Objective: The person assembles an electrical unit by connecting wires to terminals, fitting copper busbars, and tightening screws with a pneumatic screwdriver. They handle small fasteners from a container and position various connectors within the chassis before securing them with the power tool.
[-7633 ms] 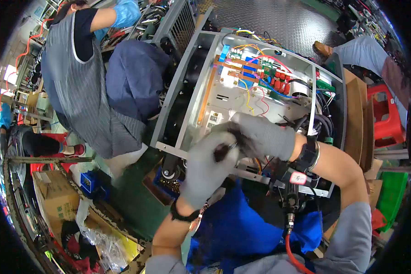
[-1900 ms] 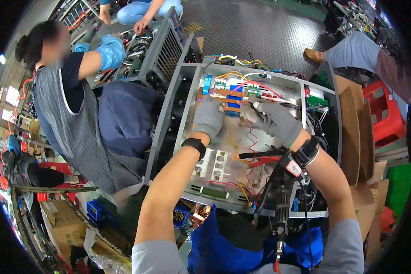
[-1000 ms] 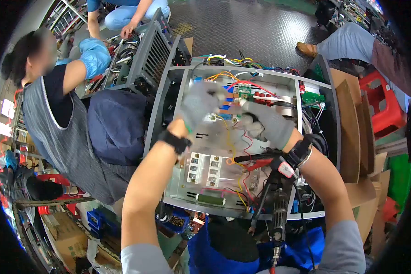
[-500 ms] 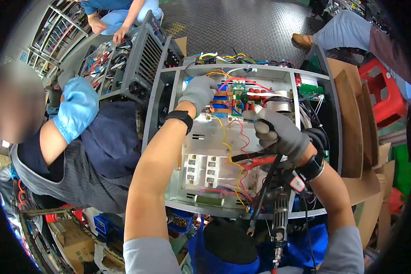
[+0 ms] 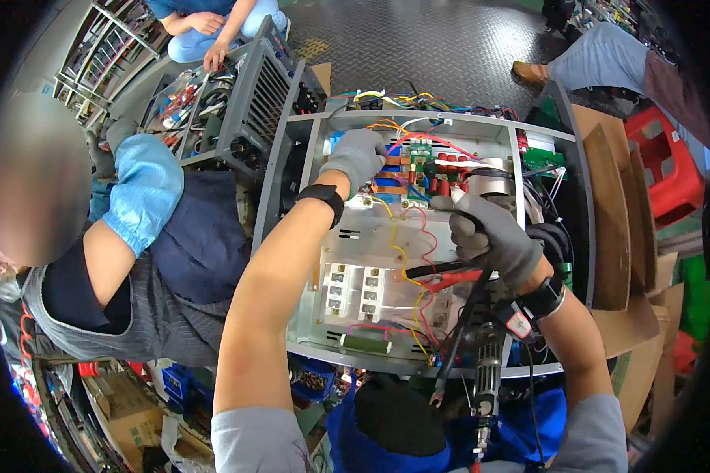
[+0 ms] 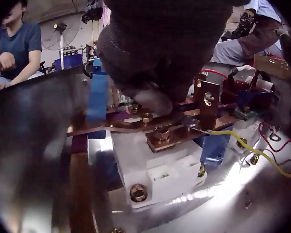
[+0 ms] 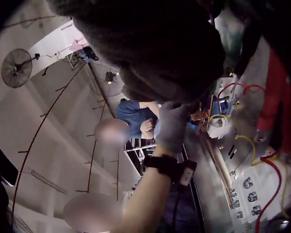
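Inside the open metal chassis (image 5: 305, 158), the gloved left hand (image 5: 355, 159) reaches to the copper bars at the upper left. Its bent fingers touch down among the copper bars (image 6: 131, 127) and brass bolts (image 6: 162, 132), above a white module (image 6: 150, 165); whatever lies under the fingertips is hidden. To the right, the gloved right hand (image 5: 497, 236) hovers over the chassis near the red components and silver cylinder (image 5: 489, 183), fingers curled towards the palm. No held object shows in it. A yellow wire (image 5: 394, 236) and a red wire (image 5: 430, 236) run below the left hand.
Two white terminal blocks (image 5: 338, 290) and a green resistor (image 5: 366, 344) lie low in the chassis. A power tool (image 5: 487, 374) stands at its front edge. Another person (image 5: 134, 299) sits close on the left; cardboard (image 5: 603, 213) stands on the right.
From both hands together over the chassis front, they moved to its upper part, then apart. Lately the left stays at the copper bars; the right has shifted slightly right and down.
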{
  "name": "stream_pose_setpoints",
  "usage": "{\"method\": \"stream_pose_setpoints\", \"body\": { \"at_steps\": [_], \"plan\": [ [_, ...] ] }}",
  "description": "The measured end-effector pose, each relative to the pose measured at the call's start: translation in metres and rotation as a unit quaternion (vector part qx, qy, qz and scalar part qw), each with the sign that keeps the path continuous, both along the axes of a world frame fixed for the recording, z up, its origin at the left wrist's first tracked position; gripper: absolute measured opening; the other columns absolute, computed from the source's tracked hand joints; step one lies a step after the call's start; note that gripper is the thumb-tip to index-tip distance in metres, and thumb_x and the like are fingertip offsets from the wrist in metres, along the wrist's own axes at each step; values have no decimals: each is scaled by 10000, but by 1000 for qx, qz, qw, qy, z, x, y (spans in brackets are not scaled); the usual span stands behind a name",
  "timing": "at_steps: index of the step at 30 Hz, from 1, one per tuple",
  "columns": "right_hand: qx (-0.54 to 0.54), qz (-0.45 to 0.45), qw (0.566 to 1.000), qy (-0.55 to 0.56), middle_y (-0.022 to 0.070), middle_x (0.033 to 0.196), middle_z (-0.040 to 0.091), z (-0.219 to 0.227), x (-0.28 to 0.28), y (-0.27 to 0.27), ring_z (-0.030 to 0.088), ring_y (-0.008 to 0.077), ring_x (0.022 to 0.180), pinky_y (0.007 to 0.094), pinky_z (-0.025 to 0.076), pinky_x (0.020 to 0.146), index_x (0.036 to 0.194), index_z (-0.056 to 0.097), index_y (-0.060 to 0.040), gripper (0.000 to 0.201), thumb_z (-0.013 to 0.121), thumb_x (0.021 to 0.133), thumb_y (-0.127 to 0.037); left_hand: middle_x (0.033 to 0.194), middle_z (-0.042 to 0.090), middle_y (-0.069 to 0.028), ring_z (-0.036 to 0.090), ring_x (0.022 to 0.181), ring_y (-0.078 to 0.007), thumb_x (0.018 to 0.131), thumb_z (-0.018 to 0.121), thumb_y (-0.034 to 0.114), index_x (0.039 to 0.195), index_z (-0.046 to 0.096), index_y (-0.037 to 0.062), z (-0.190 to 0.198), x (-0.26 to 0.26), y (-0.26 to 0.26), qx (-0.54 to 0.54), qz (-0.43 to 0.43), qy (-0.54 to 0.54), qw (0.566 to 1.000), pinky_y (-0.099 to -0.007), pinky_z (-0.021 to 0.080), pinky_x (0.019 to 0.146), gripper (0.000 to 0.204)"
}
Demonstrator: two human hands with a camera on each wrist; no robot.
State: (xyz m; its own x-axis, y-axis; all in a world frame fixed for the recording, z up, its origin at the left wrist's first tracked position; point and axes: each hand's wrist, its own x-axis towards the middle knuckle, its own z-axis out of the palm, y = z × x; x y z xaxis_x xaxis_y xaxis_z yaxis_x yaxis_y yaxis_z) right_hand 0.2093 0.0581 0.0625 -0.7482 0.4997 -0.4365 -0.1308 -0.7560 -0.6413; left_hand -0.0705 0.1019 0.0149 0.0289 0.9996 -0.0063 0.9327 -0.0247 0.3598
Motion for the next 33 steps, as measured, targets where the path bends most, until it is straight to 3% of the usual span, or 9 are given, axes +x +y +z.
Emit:
{"method": "stream_pose_setpoints", "body": {
  "at_steps": [15, 18, 19, 20, 22, 24, 27, 32, 33],
  "plan": [
    [61, -30, 996, -54, -51, 580, 412, 21, 22, -35, 324, 34, 465, 203, 264, 445, 1151, 555, 50, 427, 489, 960, -325, 861, 694, -146, 663, 821, -305, 761, 704, 192, 835, 732, 67, 8, 8, -2, -48, 71, 34, 996, -378, 519, 760, 148],
    [36, -18, 998, -40, -8, 581, 465, 9, 27, -32, 424, 88, 483, 252, 344, 462, 1177, 545, 25, 414, 508, 946, -316, 871, 697, -142, 665, 822, -300, 766, 702, 198, 844, 735, 71, 4, 7, 1, -57, 69, 45, 995, -373, 520, 767, 153],
    [250, 7, 965, -79, 19, 602, 506, 0, 22, -28, 474, 130, 503, 285, 379, 483, 1183, 548, 5, 393, 517, 934, -297, 878, 696, -141, 667, 826, -300, 772, 696, 210, 855, 738, 74, 11, 8, -4, -55, 54, 42, 996, -377, 519, 775, 165],
    [452, 31, 884, -113, 47, 624, 547, -13, 11, -20, 523, 172, 523, 319, 413, 504, 1189, 551, -15, 375, 526, 922, -278, 879, 695, -144, 667, 830, -301, 775, 694, 219, 858, 737, 72, 10, 9, -3, -55, 68, 49, 995, -380, 518, 779, 174],
    [677, 107, 701, -200, 98, 686, 614, -13, -8, -9, 601, 254, 586, 382, 467, 548, 1162, 577, -50, 328, 542, 890, -230, 880, 694, -151, 667, 837, -303, 782, 692, 237, 864, 736, 68, 5, 12, 0, -55, 92, 64, 992, -387, 516, 788, 193],
    [742, 211, 557, -308, 146, 767, 665, -1, -35, -3, 658, 335, 673, 443, 505, 597, 1097, 624, -78, 273, 555, 851, -174, 868, 689, -172, 668, 831, -313, 779, 699, 271, 856, 729, 42, 6, 14, 2, -67, 81, 81, 991, -387, 517, 783, 243],
    [715, 299, 487, -404, 162, 804, 679, -10, -69, 7, 665, 358, 708, 456, 512, 581, 944, 676, -77, 188, 550, 816, -129, 845, 683, -201, 670, 814, -328, 763, 717, 329, 832, 717, 7, 25, 13, 4, -102, 100, 62, 988, -385, 523, 762, 330],
    [753, 331, 419, -386, 167, 761, 660, -28, -80, 24, 661, 355, 693, 466, 508, 563, 873, 679, -91, 146, 565, 799, -146, 798, 687, -197, 676, 746, -315, 711, 751, 389, 803, 703, -33, 10, -5, 12, -124, 153, -16, 980, -374, 530, 709, 434],
    [759, 337, 410, -378, 167, 754, 657, -28, -81, 26, 659, 354, 687, 466, 507, 563, 879, 679, -95, 148, 571, 797, -155, 734, 688, -157, 678, 677, -233, 704, 767, 348, 750, 699, -37, 14, -5, 10, -99, 138, 5, 985, -334, 535, 644, 393]
  ]
}}
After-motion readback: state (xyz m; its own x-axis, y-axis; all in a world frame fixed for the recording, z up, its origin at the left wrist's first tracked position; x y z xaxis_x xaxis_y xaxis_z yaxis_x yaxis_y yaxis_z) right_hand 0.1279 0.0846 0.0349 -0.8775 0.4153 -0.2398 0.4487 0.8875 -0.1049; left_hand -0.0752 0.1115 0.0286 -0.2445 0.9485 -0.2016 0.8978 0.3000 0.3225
